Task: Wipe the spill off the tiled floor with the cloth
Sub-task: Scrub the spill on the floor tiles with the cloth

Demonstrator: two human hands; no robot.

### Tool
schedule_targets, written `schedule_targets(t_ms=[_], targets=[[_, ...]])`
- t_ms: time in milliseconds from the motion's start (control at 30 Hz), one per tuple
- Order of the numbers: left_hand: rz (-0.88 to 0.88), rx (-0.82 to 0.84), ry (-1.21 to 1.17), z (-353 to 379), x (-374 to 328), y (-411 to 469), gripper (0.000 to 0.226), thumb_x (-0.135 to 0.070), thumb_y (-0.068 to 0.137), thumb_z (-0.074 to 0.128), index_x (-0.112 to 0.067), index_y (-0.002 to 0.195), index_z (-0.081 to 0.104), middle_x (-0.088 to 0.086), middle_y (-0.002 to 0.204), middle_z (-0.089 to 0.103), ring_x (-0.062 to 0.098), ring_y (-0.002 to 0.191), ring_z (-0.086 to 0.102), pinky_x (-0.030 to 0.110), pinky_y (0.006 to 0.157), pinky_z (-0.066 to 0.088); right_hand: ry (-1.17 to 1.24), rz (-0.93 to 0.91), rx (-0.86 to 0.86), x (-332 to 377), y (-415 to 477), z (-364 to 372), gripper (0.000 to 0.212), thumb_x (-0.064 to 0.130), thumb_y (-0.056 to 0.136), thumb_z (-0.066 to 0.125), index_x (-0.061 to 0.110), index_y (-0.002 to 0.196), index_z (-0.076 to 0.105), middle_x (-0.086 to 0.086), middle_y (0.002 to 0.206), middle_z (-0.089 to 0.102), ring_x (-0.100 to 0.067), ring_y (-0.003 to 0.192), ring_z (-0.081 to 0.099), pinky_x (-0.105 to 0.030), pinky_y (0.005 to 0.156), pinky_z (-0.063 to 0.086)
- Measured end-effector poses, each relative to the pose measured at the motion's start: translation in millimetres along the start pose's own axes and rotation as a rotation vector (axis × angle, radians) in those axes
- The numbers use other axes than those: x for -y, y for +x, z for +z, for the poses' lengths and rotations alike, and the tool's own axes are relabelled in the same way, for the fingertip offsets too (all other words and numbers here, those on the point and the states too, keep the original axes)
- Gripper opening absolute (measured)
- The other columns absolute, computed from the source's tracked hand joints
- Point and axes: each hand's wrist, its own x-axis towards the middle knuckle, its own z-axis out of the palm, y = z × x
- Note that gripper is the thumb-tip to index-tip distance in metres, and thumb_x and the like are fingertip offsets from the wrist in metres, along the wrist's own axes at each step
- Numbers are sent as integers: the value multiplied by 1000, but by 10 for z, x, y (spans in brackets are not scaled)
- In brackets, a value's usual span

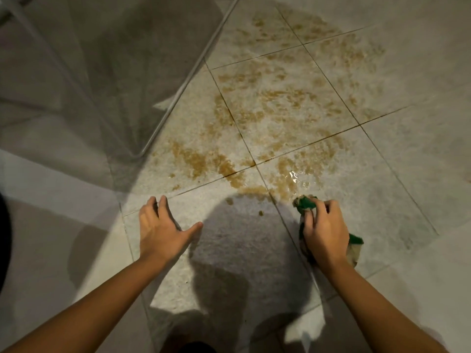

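Observation:
A wide brown spill (277, 103) lies smeared over several pale floor tiles (413, 72), with a wet shiny patch near its lower edge. My right hand (325, 230) grips a bunched green and beige cloth (304, 203) and holds it on the floor at the spill's near right edge. The cloth's other end shows behind my wrist. My left hand (160, 225) lies flat on the tile, fingers spread, left of the cloth and just below the spill.
A thin metal frame leg (188, 75) with a translucent mesh panel (107, 72) runs diagonally across the upper left, beside the spill. My shadow falls on the tiles between my arms. Bare tiles extend to the right and lower left.

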Motion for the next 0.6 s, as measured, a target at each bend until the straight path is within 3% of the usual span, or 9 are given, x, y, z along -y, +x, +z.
schedule_targets(t_ms=[67,167,300,400,467,533,600], targets=[[3,0,2,-7,-3,1,105,-65,74,61,-12,150,10,9,154,6,28,142,3,44,116,17,77,22,-26,79,-123,38,25,4,84,60,5,109,60,-14,93,49,-27,70,51,-29,49,39],[3,-9,13,-25,-8,1,104,-64,74,62,-12,149,12,9,153,8,28,141,6,43,116,20,131,-177,-10,269,-280,156,37,-4,76,67,6,111,62,-14,91,53,-19,64,51,-22,46,44],[8,-11,10,-54,-9,6,102,-59,75,65,-12,149,14,9,152,11,27,140,10,40,115,21,78,-357,-33,388,-101,227,38,-9,71,67,7,106,67,-23,103,59,-33,79,58,-36,60,52],[16,-1,-11,-66,21,-18,107,-65,71,64,-12,149,13,8,152,11,27,141,9,41,115,20,50,-337,-82,318,-35,244,27,11,86,51,10,109,66,-17,108,61,-32,90,59,-39,78,43],[1,23,-7,-64,54,-38,120,-80,62,56,-13,150,10,5,153,8,27,143,5,43,116,19,80,-335,-13,234,-134,260,37,30,90,45,12,117,63,-10,119,60,-26,107,55,-38,88,38],[-16,29,19,-60,92,-41,127,-87,56,48,-13,150,7,4,155,6,27,144,2,45,117,18,120,-373,36,155,-260,280,45,38,88,47,10,122,60,-8,126,57,-25,116,51,-41,90,40],[-29,17,38,-60,133,-26,125,-85,58,44,-11,151,5,6,156,5,27,144,1,45,118,15,129,-411,1,167,-280,294,43,34,87,47,8,119,61,-9,124,59,-24,113,50,-41,87,43]])
